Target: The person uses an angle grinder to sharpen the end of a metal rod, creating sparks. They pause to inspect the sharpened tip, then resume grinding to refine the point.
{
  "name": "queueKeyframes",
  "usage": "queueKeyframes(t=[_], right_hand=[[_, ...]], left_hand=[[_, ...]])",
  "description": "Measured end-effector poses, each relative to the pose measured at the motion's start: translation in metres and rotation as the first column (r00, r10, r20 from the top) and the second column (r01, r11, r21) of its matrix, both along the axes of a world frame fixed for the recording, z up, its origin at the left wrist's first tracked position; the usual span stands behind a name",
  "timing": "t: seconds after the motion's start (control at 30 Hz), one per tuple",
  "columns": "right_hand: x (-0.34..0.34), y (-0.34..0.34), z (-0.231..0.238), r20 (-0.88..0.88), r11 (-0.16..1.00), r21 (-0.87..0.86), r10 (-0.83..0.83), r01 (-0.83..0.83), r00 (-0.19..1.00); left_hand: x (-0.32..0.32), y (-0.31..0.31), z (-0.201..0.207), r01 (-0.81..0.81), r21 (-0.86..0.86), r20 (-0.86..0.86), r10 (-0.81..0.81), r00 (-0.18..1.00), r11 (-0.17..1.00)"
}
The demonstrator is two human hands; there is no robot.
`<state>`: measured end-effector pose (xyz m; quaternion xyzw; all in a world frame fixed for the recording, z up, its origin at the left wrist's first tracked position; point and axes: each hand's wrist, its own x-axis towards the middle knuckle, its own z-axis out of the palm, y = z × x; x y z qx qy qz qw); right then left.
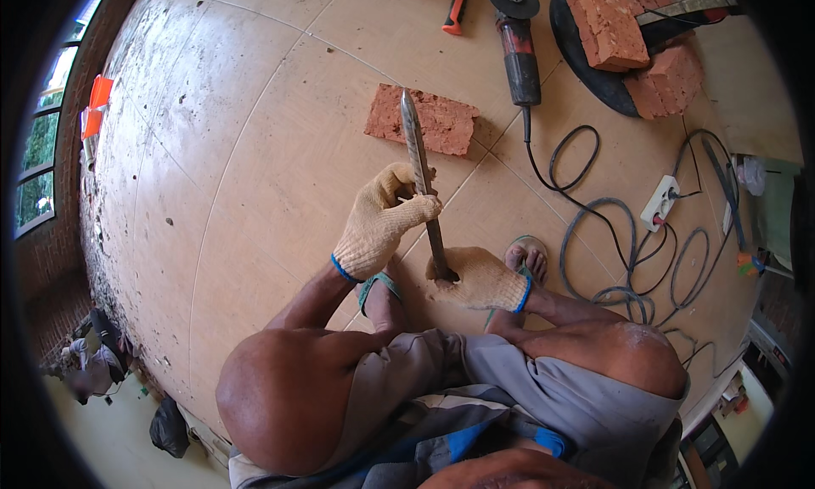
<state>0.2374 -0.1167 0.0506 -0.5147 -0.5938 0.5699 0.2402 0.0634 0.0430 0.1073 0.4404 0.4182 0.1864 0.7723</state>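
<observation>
Both my hands wear cream knit gloves with blue cuffs. Between them stands a long steel chisel [414,137], its pointed end up and away from me. My left hand [376,226] grips the chisel around its middle, thumb and fingers closed on the shaft. Lower down, my right hand [480,279] is curled around the other end, which it partly hides. Just beyond the chisel tip, a rough red brick [454,131] lies flat on the tiled floor [272,166], apart from my hands.
An angle grinder [520,60] lies at the far right, its cord [556,183] looping toward a white power strip [660,202]. Behind it, a black rubber basin [586,69] carries several red bricks [603,30]. A red-and-black handled tool [457,12] lies nearby. My sandalled feet [526,255] are close below.
</observation>
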Motion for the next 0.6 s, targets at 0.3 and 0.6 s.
queueKeyframes(t=[0.3,0.6], right_hand=[[0.009,0.016,-0.026,0.216,0.967,0.226,-0.168,0.118,0.962],[0.020,0.035,-0.036,0.286,0.955,0.238,-0.243,0.177,0.927]], left_hand=[[0.006,-0.005,0.008,0.049,0.085,-0.059,-0.044,0.997,0.995],[0.011,-0.009,0.001,0.121,0.232,-0.010,-0.122,0.993,0.965]])
